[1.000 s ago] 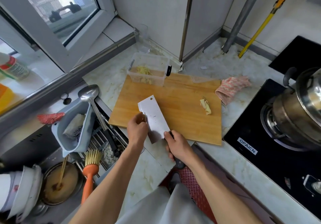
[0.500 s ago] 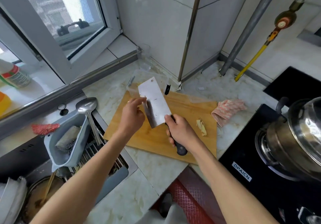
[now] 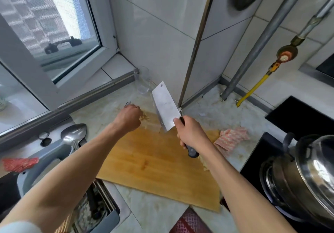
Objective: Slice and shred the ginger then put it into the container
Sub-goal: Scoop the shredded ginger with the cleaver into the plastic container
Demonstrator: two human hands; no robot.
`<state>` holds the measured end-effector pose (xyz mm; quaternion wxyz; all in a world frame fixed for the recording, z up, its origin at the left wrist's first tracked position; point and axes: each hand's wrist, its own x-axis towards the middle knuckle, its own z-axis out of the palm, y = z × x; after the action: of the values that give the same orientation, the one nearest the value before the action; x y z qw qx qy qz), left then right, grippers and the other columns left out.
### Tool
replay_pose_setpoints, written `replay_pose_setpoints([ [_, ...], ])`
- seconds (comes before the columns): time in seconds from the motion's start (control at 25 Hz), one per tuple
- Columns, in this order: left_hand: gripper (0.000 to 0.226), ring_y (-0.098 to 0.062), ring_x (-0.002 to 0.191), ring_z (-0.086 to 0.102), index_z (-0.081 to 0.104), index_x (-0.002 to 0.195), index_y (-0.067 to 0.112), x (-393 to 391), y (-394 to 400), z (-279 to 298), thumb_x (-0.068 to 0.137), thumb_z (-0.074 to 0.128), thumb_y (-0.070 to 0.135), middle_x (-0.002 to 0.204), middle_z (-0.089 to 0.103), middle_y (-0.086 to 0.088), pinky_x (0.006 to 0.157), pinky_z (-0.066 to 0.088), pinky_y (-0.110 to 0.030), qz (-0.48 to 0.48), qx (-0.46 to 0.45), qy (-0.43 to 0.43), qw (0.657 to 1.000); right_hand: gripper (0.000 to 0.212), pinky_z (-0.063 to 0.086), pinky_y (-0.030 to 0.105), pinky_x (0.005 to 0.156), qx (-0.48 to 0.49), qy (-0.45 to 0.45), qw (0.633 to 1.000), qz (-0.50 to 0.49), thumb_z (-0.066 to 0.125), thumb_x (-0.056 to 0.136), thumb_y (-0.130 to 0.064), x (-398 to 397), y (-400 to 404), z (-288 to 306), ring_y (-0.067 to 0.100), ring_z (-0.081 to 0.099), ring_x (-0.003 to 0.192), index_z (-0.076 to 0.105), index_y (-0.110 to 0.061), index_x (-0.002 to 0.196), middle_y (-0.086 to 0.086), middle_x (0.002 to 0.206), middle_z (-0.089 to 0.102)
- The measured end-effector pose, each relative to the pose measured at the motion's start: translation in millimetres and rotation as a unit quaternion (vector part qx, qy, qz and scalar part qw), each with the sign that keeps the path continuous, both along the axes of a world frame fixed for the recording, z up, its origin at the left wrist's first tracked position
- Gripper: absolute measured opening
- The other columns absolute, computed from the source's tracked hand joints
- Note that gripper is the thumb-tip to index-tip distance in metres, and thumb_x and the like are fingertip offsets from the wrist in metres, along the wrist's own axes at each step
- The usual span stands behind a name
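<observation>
At the far edge of the rectangular wooden cutting board (image 3: 155, 162), pale yellow shredded ginger (image 3: 144, 118) is showing as a small blurred heap just beside the left hand (image 3: 129, 118). That hand is hovering over the board's far left corner with its fingers curled downward; whether they are gripping any shreds cannot be told, since the knuckles are hiding the fingertips. The clear plastic container cannot be made out clearly behind the hand and the blade. The right hand (image 3: 190, 135) is wrapping its fingers tightly round the black handle of a broad steel cleaver (image 3: 165, 106), which is pointing up and away, its flat blade tilted above the board. More pale ginger scraps (image 3: 205, 165) are lying at the board's right edge, partly hidden by the right forearm.

Around the board, a pink striped cloth (image 3: 230, 139) is lying crumpled on the marble counter (image 3: 207, 109) to the right, near a black cooktop (image 3: 253, 165) carrying a shiny steel lidded pot (image 3: 303, 175). A clear drinking glass (image 3: 142, 81) is standing in the corner by the window sill. To the left, a large metal spoon (image 3: 73, 136) is resting on a grey sink strainer basket (image 3: 45, 160), near a red cloth (image 3: 19, 164).
</observation>
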<state>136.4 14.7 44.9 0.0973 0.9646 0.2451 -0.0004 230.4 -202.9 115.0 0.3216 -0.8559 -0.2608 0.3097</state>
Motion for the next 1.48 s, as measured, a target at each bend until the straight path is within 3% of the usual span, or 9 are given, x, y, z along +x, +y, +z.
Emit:
replay_pose_setpoints([
  [0.12, 0.053, -0.027, 0.110, 0.060, 0.074, 0.113, 0.015, -4, -3, 2, 0.075, 0.049, -0.012, 0.115, 0.070, -0.008, 0.095, 0.051, -0.043, 0.041, -0.037, -0.099, 0.994, 0.033, 0.047, 0.026, 0.044, -0.027, -0.004, 1.000, 0.015, 0.036, 0.107, -0.041, 4, 3, -3, 0.016, 0.057, 0.049, 0.049, -0.010, 0.107, 0.010, 0.082, 0.062],
  [0.4, 0.027, -0.023, 0.092, 0.070, 0.071, 0.119, 0.013, -46, -38, -8, 0.096, 0.058, 0.011, 0.112, 0.073, -0.007, 0.080, 0.054, -0.031, 0.157, -0.141, -0.277, 0.937, 0.034, 0.043, 0.030, 0.042, 0.074, 0.069, 0.994, 0.028, 0.044, 0.105, -0.038, -12, -22, -16, 0.018, 0.051, 0.042, 0.050, -0.008, 0.090, 0.007, 0.067, 0.056],
  [0.48, 0.025, -0.023, 0.098, 0.069, 0.071, 0.118, 0.013, -68, -56, -26, 0.096, 0.058, 0.014, 0.111, 0.073, -0.006, 0.081, 0.051, -0.028, 0.177, -0.156, -0.255, 0.938, 0.035, 0.039, 0.030, 0.041, 0.098, 0.118, 0.988, 0.020, 0.047, 0.104, -0.037, -21, -44, -30, 0.020, 0.047, 0.040, 0.050, -0.005, 0.089, 0.007, 0.063, 0.054],
  [0.64, 0.039, -0.033, 0.129, 0.050, 0.059, 0.135, 0.011, -101, -92, -72, 0.098, 0.056, 0.020, 0.145, 0.050, -0.013, 0.104, 0.044, -0.042, 0.185, -0.187, -0.109, 0.959, 0.036, 0.036, 0.030, 0.040, 0.117, 0.165, 0.979, -0.028, 0.048, 0.105, -0.035, -45, -91, -61, 0.022, 0.043, 0.039, 0.051, -0.001, 0.093, 0.007, 0.060, 0.052],
  [0.84, 0.051, -0.027, 0.145, 0.030, 0.042, 0.149, 0.020, -89, -111, -85, 0.104, 0.040, 0.043, 0.159, 0.032, -0.005, 0.117, 0.030, -0.044, 0.129, -0.230, -0.087, 0.961, 0.031, 0.037, 0.031, 0.042, 0.138, 0.186, 0.959, -0.164, 0.044, 0.106, -0.031, -69, -131, -88, 0.022, 0.042, 0.040, 0.051, -0.004, 0.092, 0.011, 0.063, 0.051],
  [0.96, 0.054, -0.025, 0.148, 0.025, 0.039, 0.151, 0.021, -83, -112, -86, 0.104, 0.036, 0.047, 0.160, 0.029, -0.003, 0.120, 0.024, -0.042, 0.109, -0.226, -0.110, 0.962, 0.030, 0.039, 0.033, 0.042, 0.100, 0.174, 0.959, -0.198, 0.043, 0.106, -0.032, -82, -140, -110, 0.021, 0.044, 0.040, 0.054, -0.005, 0.097, 0.010, 0.060, 0.051],
  [1.12, 0.057, -0.032, 0.151, 0.009, 0.034, 0.152, 0.015, -83, -96, -90, 0.105, 0.028, 0.047, 0.163, 0.018, -0.014, 0.124, 0.007, -0.047, 0.242, -0.177, -0.119, 0.946, 0.036, 0.045, 0.036, 0.043, 0.037, 0.124, 0.971, -0.199, 0.040, 0.106, -0.037, -97, -135, -131, 0.020, 0.050, 0.039, 0.054, -0.007, 0.093, 0.008, 0.057, 0.054],
  [1.24, 0.061, -0.029, 0.151, 0.009, 0.032, 0.153, 0.011, -85, -100, -98, 0.105, 0.023, 0.048, 0.163, 0.019, -0.014, 0.124, 0.006, -0.044, 0.232, -0.172, -0.116, 0.950, 0.039, 0.052, 0.043, 0.053, 0.007, 0.092, 0.980, -0.176, 0.040, 0.104, -0.041, -112, -123, -137, 0.023, 0.057, 0.048, 0.050, -0.008, 0.086, 0.010, 0.062, 0.057],
  [1.48, 0.066, -0.031, 0.146, 0.026, 0.044, 0.142, 0.002, -86, -104, -96, 0.102, 0.017, 0.047, 0.154, 0.038, -0.017, 0.122, 0.014, -0.038, 0.231, -0.220, -0.184, 0.930, 0.034, 0.040, 0.030, 0.039, 0.017, 0.127, 0.988, -0.090, 0.040, 0.105, -0.038, -152, -58, -131, 0.023, 0.051, 0.048, 0.041, -0.015, 0.081, 0.006, 0.066, 0.051],
])
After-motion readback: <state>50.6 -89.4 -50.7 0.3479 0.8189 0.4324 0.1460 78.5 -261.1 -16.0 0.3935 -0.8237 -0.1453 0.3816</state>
